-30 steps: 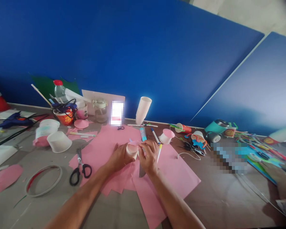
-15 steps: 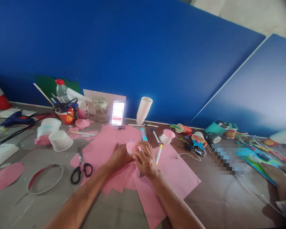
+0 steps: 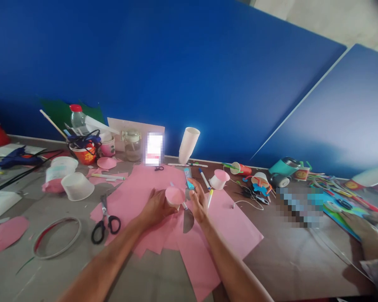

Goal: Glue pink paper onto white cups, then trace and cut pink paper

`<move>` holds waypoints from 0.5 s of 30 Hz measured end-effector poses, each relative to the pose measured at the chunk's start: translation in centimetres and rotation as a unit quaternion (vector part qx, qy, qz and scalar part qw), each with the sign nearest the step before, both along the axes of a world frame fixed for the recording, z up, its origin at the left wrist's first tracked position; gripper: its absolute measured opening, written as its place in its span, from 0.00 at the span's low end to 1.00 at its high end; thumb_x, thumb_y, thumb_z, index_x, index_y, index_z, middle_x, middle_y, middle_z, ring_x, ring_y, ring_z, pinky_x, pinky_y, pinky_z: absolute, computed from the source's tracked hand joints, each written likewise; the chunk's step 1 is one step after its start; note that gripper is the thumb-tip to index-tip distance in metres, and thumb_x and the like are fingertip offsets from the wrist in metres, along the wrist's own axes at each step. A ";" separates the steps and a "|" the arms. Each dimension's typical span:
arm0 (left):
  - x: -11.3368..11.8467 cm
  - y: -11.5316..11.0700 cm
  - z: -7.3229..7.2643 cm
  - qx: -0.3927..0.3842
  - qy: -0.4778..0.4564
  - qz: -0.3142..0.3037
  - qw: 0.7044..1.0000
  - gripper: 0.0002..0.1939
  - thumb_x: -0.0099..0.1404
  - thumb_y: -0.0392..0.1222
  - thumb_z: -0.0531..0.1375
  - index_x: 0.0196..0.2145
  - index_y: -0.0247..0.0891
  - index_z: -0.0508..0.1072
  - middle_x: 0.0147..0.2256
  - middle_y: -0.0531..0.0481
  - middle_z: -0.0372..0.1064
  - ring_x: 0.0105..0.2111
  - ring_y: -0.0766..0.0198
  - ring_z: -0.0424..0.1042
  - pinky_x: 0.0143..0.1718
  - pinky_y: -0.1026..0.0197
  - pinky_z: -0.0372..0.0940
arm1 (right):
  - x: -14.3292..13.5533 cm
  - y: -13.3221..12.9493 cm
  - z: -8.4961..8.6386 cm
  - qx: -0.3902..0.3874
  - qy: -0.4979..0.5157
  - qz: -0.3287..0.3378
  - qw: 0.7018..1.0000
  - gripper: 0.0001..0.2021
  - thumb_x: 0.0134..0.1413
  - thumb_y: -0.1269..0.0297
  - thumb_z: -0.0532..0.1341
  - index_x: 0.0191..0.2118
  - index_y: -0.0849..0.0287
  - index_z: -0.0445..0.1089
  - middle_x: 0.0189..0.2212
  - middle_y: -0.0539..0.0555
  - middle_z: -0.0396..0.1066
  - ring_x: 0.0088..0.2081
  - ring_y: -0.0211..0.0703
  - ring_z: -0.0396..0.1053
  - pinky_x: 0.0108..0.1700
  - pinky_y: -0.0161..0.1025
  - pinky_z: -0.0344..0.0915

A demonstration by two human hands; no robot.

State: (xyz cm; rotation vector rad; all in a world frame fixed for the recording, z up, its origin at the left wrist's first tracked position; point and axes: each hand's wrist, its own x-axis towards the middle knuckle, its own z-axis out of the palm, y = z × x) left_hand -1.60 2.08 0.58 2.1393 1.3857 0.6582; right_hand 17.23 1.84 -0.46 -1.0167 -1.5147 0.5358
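Pink-topped cup (image 3: 175, 196), left hand (image 3: 156, 206) gripping, right hand (image 3: 199, 203) splaying; from cup, scissors (image 3: 106, 222) lying at eight o'clock, marker (image 3: 210, 198) at three.

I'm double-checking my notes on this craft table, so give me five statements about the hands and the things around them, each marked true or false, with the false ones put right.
1. The left hand holds a white cup topped by a pink disc. True.
2. The right hand grips the large black-handled scissors. False: they lie to the left of the left hand, untouched.
3. The clear bottle has a red cap. True.
4. The glass jar stands right of the tall white cup stack. False: it stands left of it.
5. The wall panel behind the table is yellow. False: it is blue.
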 end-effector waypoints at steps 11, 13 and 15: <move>-0.1 -0.1 -0.1 -0.013 -0.011 -0.022 1.000 0.22 0.59 0.50 0.62 0.50 0.40 0.71 0.51 0.42 0.73 0.55 0.46 0.66 0.64 0.38 0.43 | -1.9 0.4 -0.8 -0.018 -0.041 0.125 0.991 0.24 0.64 0.47 0.55 0.59 0.52 0.68 0.57 0.59 0.69 0.59 0.54 0.66 0.60 0.55 0.63; -0.1 -0.1 -0.1 -0.010 -0.009 -0.025 1.000 0.22 0.60 0.52 0.61 0.49 0.40 0.71 0.50 0.43 0.73 0.55 0.45 0.66 0.64 0.37 0.44 | -1.9 0.2 -0.6 0.004 -0.063 0.120 0.991 0.22 0.63 0.51 0.57 0.59 0.52 0.68 0.57 0.59 0.70 0.59 0.53 0.66 0.60 0.54 0.63; -0.1 -0.1 -0.2 -0.008 -0.006 -0.029 1.000 0.22 0.61 0.53 0.60 0.49 0.41 0.72 0.50 0.43 0.74 0.55 0.45 0.67 0.63 0.36 0.44 | -1.9 0.1 -0.5 0.026 -0.086 0.117 0.989 0.21 0.63 0.55 0.58 0.59 0.52 0.68 0.57 0.59 0.70 0.59 0.53 0.65 0.61 0.54 0.62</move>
